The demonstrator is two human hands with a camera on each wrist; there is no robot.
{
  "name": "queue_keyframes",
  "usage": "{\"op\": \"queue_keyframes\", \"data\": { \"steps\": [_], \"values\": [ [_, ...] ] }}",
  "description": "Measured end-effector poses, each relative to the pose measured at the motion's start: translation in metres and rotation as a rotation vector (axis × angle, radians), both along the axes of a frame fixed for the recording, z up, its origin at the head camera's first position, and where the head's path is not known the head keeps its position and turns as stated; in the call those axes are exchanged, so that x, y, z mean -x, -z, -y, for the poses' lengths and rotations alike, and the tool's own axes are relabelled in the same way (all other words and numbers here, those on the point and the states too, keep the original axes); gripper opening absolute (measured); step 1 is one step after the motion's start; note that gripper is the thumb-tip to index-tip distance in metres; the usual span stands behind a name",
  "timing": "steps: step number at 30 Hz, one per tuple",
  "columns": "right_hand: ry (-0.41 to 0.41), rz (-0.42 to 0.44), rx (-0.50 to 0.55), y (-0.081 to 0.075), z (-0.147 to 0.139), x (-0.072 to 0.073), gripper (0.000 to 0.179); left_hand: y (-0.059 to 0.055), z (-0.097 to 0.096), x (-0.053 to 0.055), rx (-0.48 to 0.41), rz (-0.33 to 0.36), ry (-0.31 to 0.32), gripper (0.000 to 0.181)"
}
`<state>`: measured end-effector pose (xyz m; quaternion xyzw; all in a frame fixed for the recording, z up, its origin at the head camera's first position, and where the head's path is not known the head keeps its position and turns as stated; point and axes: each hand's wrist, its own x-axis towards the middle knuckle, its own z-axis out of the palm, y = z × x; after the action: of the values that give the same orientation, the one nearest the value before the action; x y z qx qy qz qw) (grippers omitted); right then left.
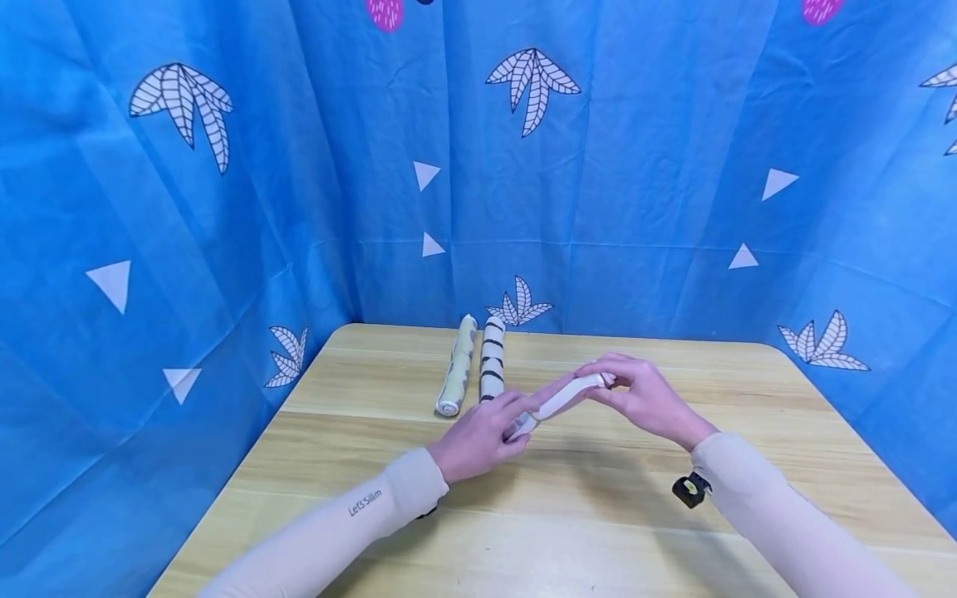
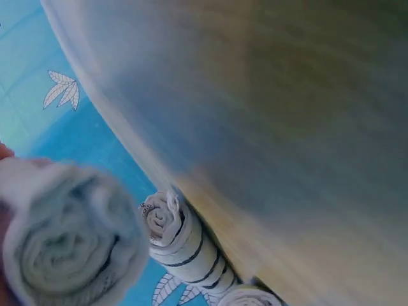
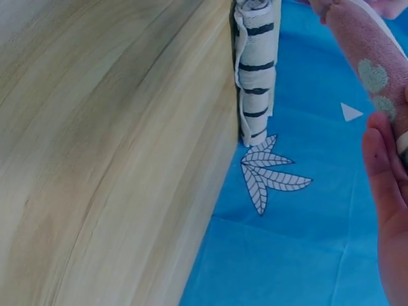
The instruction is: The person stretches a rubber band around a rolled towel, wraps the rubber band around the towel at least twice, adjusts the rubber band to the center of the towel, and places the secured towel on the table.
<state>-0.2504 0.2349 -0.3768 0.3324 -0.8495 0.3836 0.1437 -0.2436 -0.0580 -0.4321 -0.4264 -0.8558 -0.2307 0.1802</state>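
Observation:
A rolled-up towel (image 1: 566,397), dusky pink with pale green patches and a white edge, is held slantwise over the table between both hands. My left hand (image 1: 478,438) grips its lower left end. At the upper right end, my right hand (image 1: 645,397) holds it between thumb and fingers. The right wrist view shows the pink side of this towel roll (image 3: 364,48) beside the right hand (image 3: 386,172). In the left wrist view its coiled end (image 2: 70,245) looms close and blurred.
Farther back on the wooden table (image 1: 359,382) lie two more towel rolls side by side: a pale green one (image 1: 458,370) and a white one with black stripes (image 1: 492,357). A blue patterned curtain (image 1: 635,208) hangs behind the table and along its sides.

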Motion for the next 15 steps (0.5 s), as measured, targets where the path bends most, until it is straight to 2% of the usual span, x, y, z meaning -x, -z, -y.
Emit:
{"op": "queue_keyframes", "data": {
  "steps": [3,11,13,15],
  "values": [
    [0.026,0.036,0.004,0.0001,-0.0009,0.0003,0.026,0.0003,-0.0009,-0.0013,0.020,-0.069,-0.003,0.049],
    [0.080,0.077,-0.008,-0.0001,-0.0019,0.0002,0.024,-0.0067,-0.0047,-0.0044,0.069,-0.083,-0.007,0.050],
    [0.076,0.087,-0.014,0.0002,-0.0017,0.0003,0.024,-0.0065,-0.0057,-0.0039,0.089,-0.092,-0.015,0.048],
    [0.067,0.099,-0.018,0.0004,-0.0011,0.0000,0.024,-0.0053,-0.0064,-0.0031,0.112,-0.118,-0.007,0.037]
  ]
}}
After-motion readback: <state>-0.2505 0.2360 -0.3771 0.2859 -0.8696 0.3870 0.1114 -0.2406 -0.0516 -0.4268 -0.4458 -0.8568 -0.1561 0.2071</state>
